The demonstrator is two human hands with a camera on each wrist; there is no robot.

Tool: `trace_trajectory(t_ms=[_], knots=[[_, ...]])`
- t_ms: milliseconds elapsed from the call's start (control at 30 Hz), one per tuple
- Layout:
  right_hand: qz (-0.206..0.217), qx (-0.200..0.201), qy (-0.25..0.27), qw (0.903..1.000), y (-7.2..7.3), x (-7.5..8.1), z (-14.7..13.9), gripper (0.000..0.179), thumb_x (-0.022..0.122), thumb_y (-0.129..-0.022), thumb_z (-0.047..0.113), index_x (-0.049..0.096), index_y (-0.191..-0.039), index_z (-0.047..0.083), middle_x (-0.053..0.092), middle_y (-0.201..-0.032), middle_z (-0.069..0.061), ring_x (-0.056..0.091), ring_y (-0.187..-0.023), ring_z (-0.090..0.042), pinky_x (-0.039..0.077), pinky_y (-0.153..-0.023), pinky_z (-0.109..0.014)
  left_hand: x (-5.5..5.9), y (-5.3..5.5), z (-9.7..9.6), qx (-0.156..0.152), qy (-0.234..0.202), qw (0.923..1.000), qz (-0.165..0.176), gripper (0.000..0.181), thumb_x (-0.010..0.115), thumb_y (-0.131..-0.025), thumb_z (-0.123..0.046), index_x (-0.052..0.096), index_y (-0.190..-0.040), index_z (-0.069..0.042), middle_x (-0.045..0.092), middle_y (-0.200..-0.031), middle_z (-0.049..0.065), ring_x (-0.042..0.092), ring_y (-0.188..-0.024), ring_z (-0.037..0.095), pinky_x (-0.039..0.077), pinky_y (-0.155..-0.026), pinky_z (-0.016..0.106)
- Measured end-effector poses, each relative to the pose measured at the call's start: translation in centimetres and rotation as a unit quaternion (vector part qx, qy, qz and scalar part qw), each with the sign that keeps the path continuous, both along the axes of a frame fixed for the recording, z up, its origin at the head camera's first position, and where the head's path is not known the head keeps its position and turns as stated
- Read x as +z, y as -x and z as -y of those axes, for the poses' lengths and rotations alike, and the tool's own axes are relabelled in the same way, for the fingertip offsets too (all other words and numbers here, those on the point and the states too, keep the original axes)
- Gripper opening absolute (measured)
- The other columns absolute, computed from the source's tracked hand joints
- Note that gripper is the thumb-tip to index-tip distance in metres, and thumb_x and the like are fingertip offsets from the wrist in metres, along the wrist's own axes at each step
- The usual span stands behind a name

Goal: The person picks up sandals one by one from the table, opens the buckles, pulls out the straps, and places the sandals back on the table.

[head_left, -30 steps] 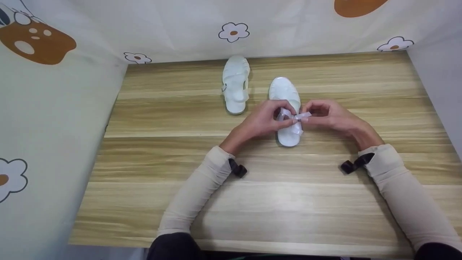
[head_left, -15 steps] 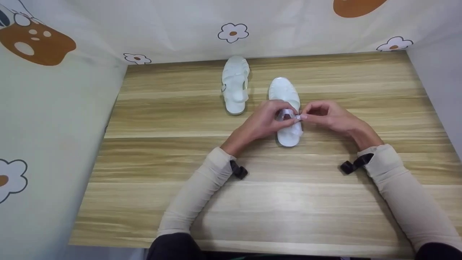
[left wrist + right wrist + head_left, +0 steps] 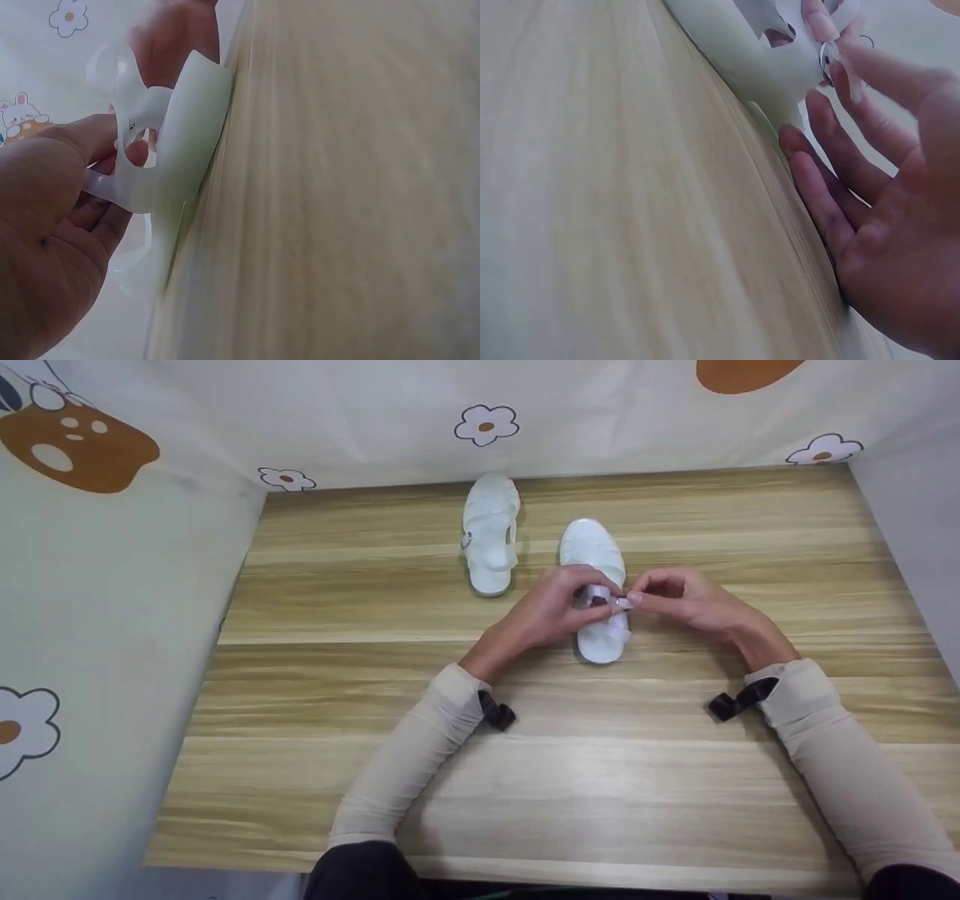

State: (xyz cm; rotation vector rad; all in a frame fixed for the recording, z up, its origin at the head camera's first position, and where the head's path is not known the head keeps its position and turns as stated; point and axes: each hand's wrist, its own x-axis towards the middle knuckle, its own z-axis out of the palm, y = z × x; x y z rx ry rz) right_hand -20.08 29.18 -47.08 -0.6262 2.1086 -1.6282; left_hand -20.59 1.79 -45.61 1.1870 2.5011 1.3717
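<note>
A white sandal [image 3: 589, 542] lies sole down on the table, toe toward the back wall. Over its heel part, my left hand [image 3: 553, 604] pinches the ankle strap [image 3: 105, 182] between thumb and fingers. My right hand [image 3: 694, 601] meets it from the right, thumb and index finger pinching the strap's end [image 3: 854, 88] beside a small metal buckle [image 3: 826, 61]. The other fingers of the right hand are loosely bent beside the sole. Fingertips of both hands partly hide the buckle and strap.
A second white sandal [image 3: 491, 544] with a buckle on its left side stands to the left, near the back wall. The wood-grain table [image 3: 570, 780] is bounded by a flower-patterned cloth [image 3: 375, 427] at the back. Each wrist carries a black camera mount [image 3: 498, 712].
The strap's end stuck out to the right past the right fingertips; now those fingers cover and pinch it. Both hands have otherwise stayed nearly in place, and the sandals have not moved.
</note>
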Motion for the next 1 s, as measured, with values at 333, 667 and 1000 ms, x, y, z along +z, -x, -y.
trace_trajectory(t_ms=[333,667,1000], knots=[[-0.005,-0.018,-0.043,0.9989,-0.02,0.13,-0.17,0.016,0.068,-0.108,0.018,0.077,-0.111,0.005,0.075,-0.115,-0.002,0.065,-0.107,-0.011,0.051,-0.091,-0.022,0.09,-0.12,0.20,-0.004,-0.008,1.0000,-0.002,0.021,0.081,-0.100,-0.026,0.082,-0.116,-0.011,0.082,-0.114,0.001,0.070,-0.108,0.010,0.053,-0.098,0.023],[0.005,0.008,-0.035,0.9994,0.03,0.18,-0.52,0.018,0.069,-0.106,0.013,0.073,-0.112,-0.004,0.077,-0.119,-0.002,0.068,-0.113,-0.014,0.052,-0.098,-0.023,0.23,-0.10,0.16,-0.005,0.003,1.0000,0.000,0.023,0.081,-0.100,-0.026,0.082,-0.117,-0.011,0.082,-0.115,0.003,0.072,-0.111,0.010,0.054,-0.100,0.023],[-0.008,0.013,-0.030,0.9994,-0.02,0.08,-0.47,0.019,0.071,-0.105,0.010,0.073,-0.113,-0.007,0.078,-0.118,-0.001,0.069,-0.114,-0.014,0.053,-0.101,-0.022,0.25,-0.13,0.01,-0.006,0.007,1.0000,-0.002,0.023,0.080,-0.101,-0.026,0.082,-0.118,-0.011,0.082,-0.117,0.003,0.073,-0.113,0.012,0.054,-0.101,0.024]])
